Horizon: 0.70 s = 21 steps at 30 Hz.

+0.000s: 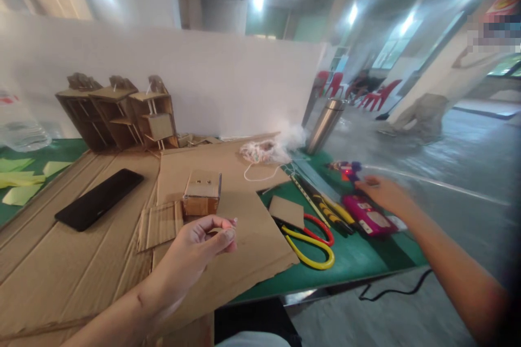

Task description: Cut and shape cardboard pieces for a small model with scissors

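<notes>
Pinching a tiny pale piece above a flat brown cardboard sheet

Right up close, the bare left hand has thumb and forefinger closed on that piece. Just to its right, scissors with one yellow and one red handle lie on the green tabletop, partly under a square brown cardboard piece. Past the fingers sits a small brown cardboard box with two holes on top; well left, a flat black phone. Across to the right, beyond a magenta box-shaped device, here's the bare right hand, fingers curled beside a dark tool with a red glow; whether it grips the tool, I cannot tell. Deeper still, a loose white tangle, a brushed-steel flask, a brown cardboard shelf unit before a white partition, and, way off, red chairs.
</notes>
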### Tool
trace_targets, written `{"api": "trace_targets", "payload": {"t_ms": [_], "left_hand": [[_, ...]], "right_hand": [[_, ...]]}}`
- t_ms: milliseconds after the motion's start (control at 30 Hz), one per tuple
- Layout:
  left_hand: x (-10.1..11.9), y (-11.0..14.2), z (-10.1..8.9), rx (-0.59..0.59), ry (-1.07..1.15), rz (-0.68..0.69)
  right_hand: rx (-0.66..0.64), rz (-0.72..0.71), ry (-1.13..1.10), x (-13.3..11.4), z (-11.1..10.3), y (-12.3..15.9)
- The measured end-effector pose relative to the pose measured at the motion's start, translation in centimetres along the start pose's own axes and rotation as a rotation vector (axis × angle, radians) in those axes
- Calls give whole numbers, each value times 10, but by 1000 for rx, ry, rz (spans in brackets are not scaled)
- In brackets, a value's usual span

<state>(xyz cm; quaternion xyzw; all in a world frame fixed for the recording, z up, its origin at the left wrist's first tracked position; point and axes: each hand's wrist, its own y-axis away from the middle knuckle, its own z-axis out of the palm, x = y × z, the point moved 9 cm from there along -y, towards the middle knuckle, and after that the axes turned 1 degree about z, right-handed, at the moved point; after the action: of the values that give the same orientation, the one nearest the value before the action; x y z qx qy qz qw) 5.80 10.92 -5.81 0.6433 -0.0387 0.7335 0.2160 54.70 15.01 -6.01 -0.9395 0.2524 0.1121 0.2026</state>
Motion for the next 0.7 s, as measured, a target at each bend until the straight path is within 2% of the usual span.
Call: {"api": "trace_targets", "payload": {"t_ms": [100,200,300,367,467,567,600,633,700], "left_hand": [[2,1,0,20,-21,-12],[1,3,-1,28,-55,-29],[-1,2,-1,31,-76,-26],[1,2,0,24,-78,-3],[6,1,0,16,-72,35],[6,0,-2,33,-53,19],[5,0,-3,39,-48,10],[5,0,-3,41,-46,5],[4,-1,-4,42,-48,10]], "right_hand": [[25,17,15,-18,-20,29],[-8,-92,-82,-63,-29,68],[-153,-323,-252,-128,-22,107],[-335,-502,-398,-173,-13,133],[-533,-694,-386,-219,-13,166],[-796,-797,-533,-244,-30,205],[-868,-884,-604,-251,-40,222],[-862,-972,-635,-255,-52,237],[-707,-1011,-642,-254,-69,250]]}}
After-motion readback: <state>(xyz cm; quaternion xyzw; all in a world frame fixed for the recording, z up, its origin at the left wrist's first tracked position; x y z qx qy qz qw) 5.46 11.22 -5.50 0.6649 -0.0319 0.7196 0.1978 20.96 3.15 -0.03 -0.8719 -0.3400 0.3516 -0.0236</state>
